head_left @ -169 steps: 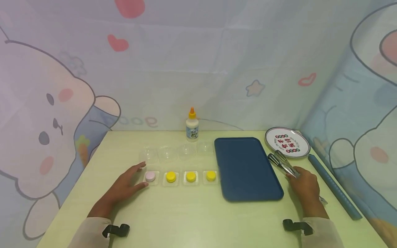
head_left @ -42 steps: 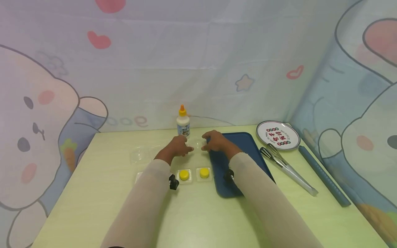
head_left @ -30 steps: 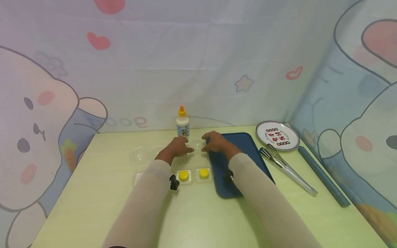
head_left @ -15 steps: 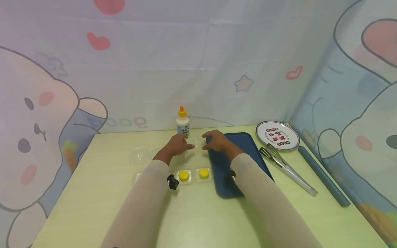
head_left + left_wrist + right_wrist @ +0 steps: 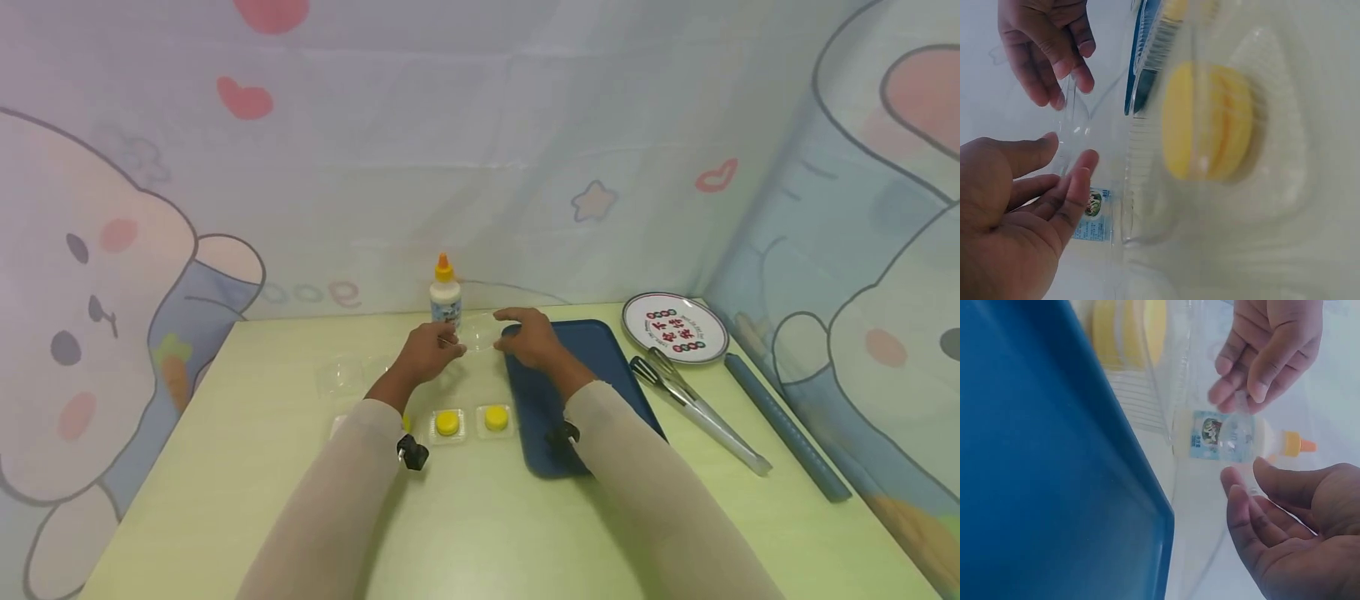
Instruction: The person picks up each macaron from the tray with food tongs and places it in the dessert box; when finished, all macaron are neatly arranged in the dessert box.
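Observation:
Between both hands is a clear plastic lid (image 5: pixel 480 332), raised over the back of the table in front of the squeeze bottle (image 5: pixel 446 302). My left hand (image 5: pixel 426 354) pinches its left edge between thumb and fingers. At its opposite edge, my right hand (image 5: pixel 534 340) pinches it too, as the left wrist view shows. Nearer the front stand clear square trays holding round yellow pieces, among them a yellow piece (image 5: pixel 447 422) and another yellow piece (image 5: pixel 496 418). My left forearm partly covers the trays farther left. Another clear lid (image 5: pixel 341 375) lies left of my left hand.
A dark blue tray (image 5: pixel 540 454) lies beneath my right forearm. To its right are metal tongs (image 5: pixel 705 417), a patterned plate (image 5: pixel 675 327) and a long blue-grey bar (image 5: pixel 787 429). A printed cloth (image 5: pixel 525 192) hangs behind the table.
Both hands came from the sides, the right one off the tongs, to the lid at the back. Within the last half second they have lifted it, with the left hand turning slightly.

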Tool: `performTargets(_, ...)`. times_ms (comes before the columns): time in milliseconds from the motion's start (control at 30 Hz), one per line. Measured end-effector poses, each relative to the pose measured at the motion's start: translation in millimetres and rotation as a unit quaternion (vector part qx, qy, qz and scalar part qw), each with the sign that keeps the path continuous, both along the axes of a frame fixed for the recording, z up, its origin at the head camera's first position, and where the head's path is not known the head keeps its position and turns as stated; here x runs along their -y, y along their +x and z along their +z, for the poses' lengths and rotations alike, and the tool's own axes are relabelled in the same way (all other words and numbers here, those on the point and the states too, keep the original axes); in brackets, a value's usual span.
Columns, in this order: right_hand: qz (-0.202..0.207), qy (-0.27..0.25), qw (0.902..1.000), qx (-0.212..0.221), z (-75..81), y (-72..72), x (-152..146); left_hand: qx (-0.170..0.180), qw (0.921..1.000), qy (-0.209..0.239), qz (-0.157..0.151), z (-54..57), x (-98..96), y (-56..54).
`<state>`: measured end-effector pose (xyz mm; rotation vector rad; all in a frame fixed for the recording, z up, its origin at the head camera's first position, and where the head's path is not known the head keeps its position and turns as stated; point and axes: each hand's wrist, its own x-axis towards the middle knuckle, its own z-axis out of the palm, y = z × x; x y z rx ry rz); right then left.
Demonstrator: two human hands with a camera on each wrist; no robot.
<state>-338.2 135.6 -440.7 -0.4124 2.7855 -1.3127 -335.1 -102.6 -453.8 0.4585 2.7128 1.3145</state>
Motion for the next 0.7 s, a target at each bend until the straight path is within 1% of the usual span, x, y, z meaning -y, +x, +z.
performTargets(100, -0.001, -0.029, 0.9996, -0.002, -1.8, 3.8, -0.3, -0.018, 0.9994, 0.029, 0.008, -3.3, -0.2, 2.8)
performTargets(200, -0.002, -0.056, 0.9984, -0.011, -1.6, 8.0, -1.4, -0.024, 0.9974, 0.065, 0.019, -2.9, -1.0, 5.6)
performTargets(267, -0.001, -0.071, 0.9974, -0.015, 0.0, 10.1, -2.1, -0.018, 0.9951, 0.094, 0.028, -0.6, -1.7, 7.7)
performTargets(367, 0.0, -0.081, 0.9966, -0.018, 2.4, 13.1, -3.9, 0.001, 0.9907, 0.133, 0.032, 1.3, -2.4, 9.8)
performTargets(467, 0.005, -0.075, 0.9968, -0.025, 4.3, 17.7, -6.3, 0.024, 0.9868, 0.159, 0.018, 2.3, -2.9, 11.6)
performTargets(533, 0.014, -0.071, 0.997, -0.028, 5.8, 21.7, -7.3, 0.032, 0.986, 0.164, 0.007, 3.1, -2.3, 14.2)
performTargets(600, 0.028, -0.063, 0.997, -0.034, 7.6, 25.7, -8.3, 0.032, 0.9858, 0.165, -0.002, 4.6, -1.4, 17.6)
performTargets(700, 0.045, -0.048, 0.9972, -0.036, 9.3, 31.5, -9.9, 0.019, 0.9864, 0.163, -0.015, 5.2, 0.0, 22.6)
